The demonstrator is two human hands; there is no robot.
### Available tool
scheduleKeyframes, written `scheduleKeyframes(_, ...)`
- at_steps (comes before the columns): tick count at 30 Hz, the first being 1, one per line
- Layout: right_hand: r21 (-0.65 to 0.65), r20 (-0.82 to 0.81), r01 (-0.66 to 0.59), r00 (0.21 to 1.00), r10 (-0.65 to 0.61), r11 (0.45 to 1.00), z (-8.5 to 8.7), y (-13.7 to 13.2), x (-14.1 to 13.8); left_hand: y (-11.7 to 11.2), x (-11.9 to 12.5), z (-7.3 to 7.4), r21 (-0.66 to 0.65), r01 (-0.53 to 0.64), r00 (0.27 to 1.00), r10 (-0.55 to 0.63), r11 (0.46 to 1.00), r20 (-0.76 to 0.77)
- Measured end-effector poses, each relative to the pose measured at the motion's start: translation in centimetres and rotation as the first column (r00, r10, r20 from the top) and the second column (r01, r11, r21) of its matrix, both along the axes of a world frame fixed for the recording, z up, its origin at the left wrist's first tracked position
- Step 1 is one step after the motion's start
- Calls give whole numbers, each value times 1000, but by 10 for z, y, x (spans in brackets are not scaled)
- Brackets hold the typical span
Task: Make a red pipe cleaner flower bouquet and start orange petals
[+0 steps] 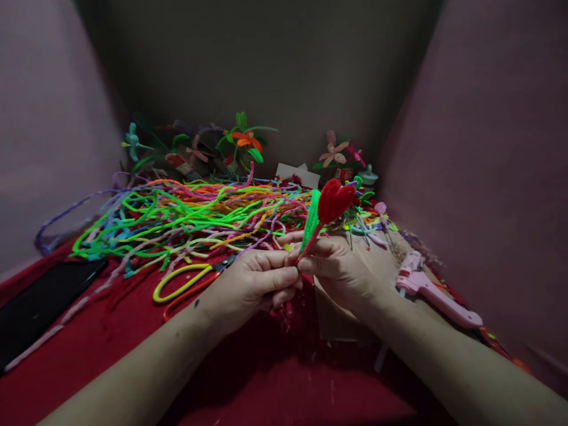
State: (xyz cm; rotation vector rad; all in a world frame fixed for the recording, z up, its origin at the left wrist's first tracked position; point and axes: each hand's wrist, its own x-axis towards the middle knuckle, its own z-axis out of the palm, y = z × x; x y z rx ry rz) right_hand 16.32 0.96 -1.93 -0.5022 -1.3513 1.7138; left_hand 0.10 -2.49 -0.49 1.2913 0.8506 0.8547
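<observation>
Between my two hands stands a pipe-cleaner flower with a red tulip-shaped head and a green leaf on its left. My left hand is closed, thumb and fingers pinching the lower stem. Opposite it, my right hand pinches the stem just below the leaf, its fingertips meeting those of the left. Most of the stem is hidden by my fingers. Some red fuzzy material shows beneath my left hand. Scissors with yellow and orange handles lie beside my left wrist.
Many coloured pipe cleaners are heaped at the back on a red cloth. A pink glue gun rests at right near a cardboard piece. A black flat object lies left. Finished flowers stand along the back wall.
</observation>
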Motion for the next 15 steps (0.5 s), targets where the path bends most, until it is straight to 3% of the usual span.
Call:
scheduleKeyframes(3, -34, -1, 87, 996, -87, 996, -1, -1, -2, -3, 2, 0, 297, -124, 955, 194, 947, -222)
scheduleKeyframes(6, -62, -28, 139, 990, -141, 988, -1, -2, -5, -3, 4, -9, 638, -158, 844, 439, 754, -310)
scheduleKeyframes(8, -51, -37, 162, 986, -164, 985, -1, -2, -6, -3, 4, -15, 764, -124, 790, 529, 633, -310)
scheduleKeyframes(9, -42, -33, 164, 986, -166, 986, -1, -2, -7, -2, 3, -17, 789, -117, 775, 553, 603, -307)
scheduleKeyframes(11, -20, -17, 136, 991, -136, 991, -1, -2, -7, -2, 3, -18, 772, -147, 776, 556, 619, -299)
scheduleKeyframes(15, 15, 26, 62, 998, -63, 998, -2, -1, -4, -1, 4, -10, 593, -239, 861, 450, 769, -237)
